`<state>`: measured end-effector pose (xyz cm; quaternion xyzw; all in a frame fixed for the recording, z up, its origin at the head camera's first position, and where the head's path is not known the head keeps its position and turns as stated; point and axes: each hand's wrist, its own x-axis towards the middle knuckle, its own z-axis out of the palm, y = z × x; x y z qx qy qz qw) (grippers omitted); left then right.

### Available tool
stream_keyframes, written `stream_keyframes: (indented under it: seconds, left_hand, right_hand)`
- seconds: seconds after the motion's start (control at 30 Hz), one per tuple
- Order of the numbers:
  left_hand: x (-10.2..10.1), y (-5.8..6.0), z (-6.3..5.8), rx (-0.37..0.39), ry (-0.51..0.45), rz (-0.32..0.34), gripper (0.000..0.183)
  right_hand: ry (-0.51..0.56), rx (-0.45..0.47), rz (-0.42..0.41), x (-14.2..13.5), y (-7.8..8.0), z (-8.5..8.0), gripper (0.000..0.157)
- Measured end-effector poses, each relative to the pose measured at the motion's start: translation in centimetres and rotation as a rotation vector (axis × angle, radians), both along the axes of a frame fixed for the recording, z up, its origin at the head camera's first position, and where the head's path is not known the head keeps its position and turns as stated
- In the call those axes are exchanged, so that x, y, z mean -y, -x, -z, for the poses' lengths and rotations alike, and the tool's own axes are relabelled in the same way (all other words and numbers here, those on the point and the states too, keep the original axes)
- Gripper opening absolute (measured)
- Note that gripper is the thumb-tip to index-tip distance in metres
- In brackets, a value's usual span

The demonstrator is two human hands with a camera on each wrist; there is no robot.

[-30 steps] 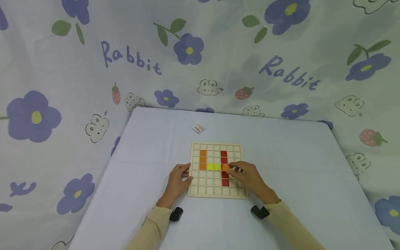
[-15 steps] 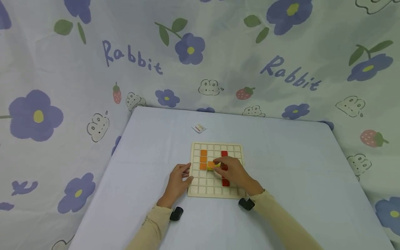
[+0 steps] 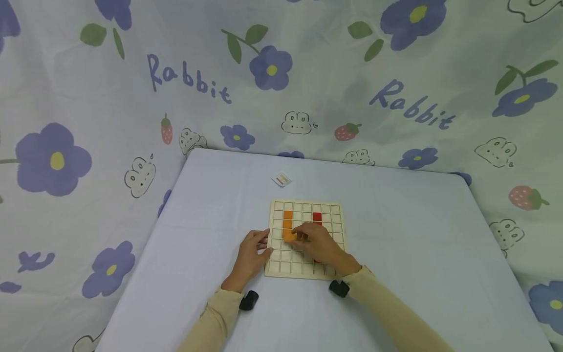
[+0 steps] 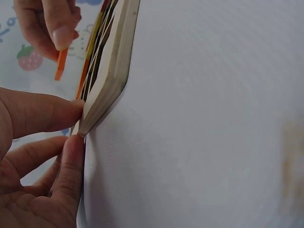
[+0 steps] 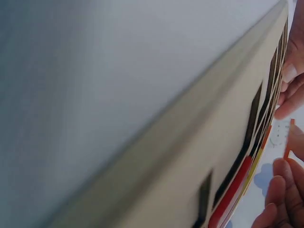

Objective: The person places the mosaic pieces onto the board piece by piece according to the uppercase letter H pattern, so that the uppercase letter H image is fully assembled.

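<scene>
A wooden grid board lies on the table. At its left edge my left hand rests the tips of thumb and forefinger, set apart from each other. My right hand is over the middle of the board and pinches an orange square tile between thumb and fingers. In the wrist views this tile stands tilted, apart from the board. A column of orange tiles sits in the grid on the left, and red tiles sit on the right. My right hand mostly hides the yellow tiles between them and the lower red ones.
Beyond the board lies a small card printed with a coloured pattern. A white cloth covers the table. Behind it hangs a curtain with flowers and rabbits. Each wrist wears a black camera.
My right hand has moved left across the board with the orange tile, from the red column past the yellow tiles to the orange column. My left hand has stayed at the board's edge.
</scene>
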<state>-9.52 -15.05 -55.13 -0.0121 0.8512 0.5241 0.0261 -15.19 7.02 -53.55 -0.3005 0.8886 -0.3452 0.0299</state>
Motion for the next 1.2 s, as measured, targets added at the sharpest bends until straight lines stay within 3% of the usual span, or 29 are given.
stream_keyframes:
  seconds: [0.43,0.73,1.2]
  left_hand:
    - [0.1,0.2,0.2,-0.017,-0.006,0.003,0.056]
    - [0.2,0.2,0.2,-0.018,-0.008,0.002,0.055]
    - [-0.1,0.1,0.2,-0.026,0.01,-0.009,0.055]
  right_hand:
    - [-0.089,0.011,-0.037,0.4,-0.2,0.3,0.025]
    - [-0.061,0.014,-0.059,0.3,-0.4,0.9,0.028]
    - [-0.078,0.06,-0.026,0.4,-0.6,0.7,0.028]
